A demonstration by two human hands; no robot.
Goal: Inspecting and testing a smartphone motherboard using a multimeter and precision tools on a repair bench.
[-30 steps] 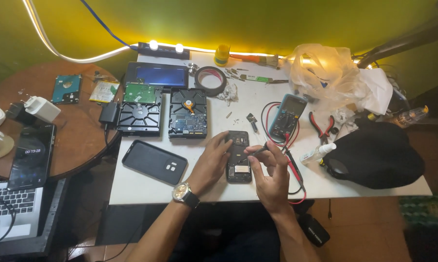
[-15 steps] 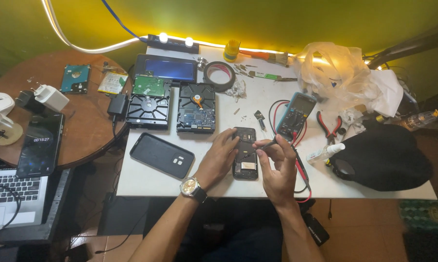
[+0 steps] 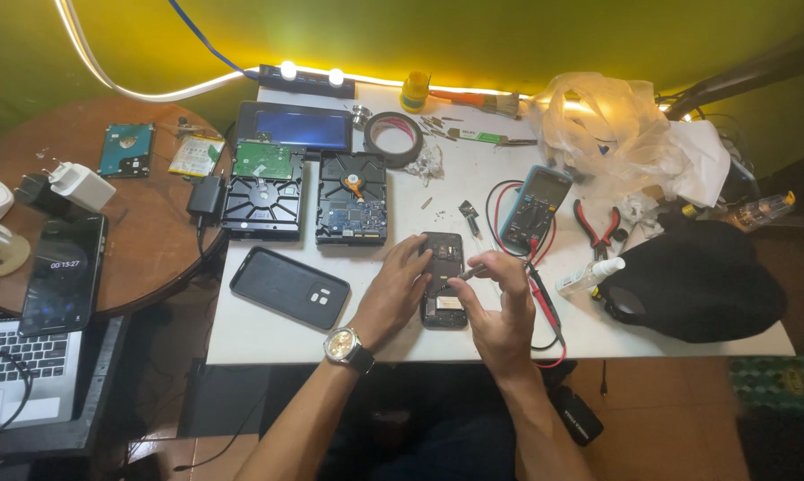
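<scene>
Fingertips of your right hand (image 3: 501, 307) pinch a slim tool (image 3: 469, 273) over the opened phone (image 3: 443, 278). Your left hand (image 3: 398, 287) (fingers loosely spread) steadies its edge on the white table (image 3: 268, 330).

The laptop (image 3: 10, 383) is cut off at the left edge; the right hand (image 3: 500, 307) perhaps pinches a tiny tool.

Electronics repair workshop, white bench (image 3: 268, 331) with bare hard drives (image 3: 352, 198), multimeter (image 3: 534, 198), pliers (image 3: 600, 230), tape roll (image 3: 393, 137)
</scene>
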